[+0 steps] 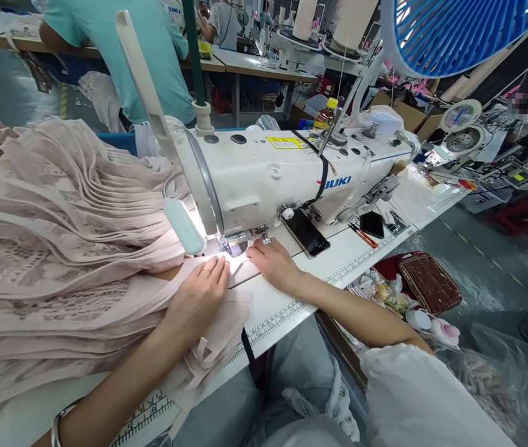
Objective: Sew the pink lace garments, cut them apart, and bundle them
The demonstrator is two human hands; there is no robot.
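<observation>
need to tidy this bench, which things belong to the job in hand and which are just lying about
Likely the job's:
pale cloth under the left hand
pinkish cloth pile
sewing machine

Seemingly just lying about:
black phone
yellow-capped bottle

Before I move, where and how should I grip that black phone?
Probably by the long sides of the phone, at its front end, coming from the front of the table: it is slim, and that end points away from the sewing machine.
</observation>
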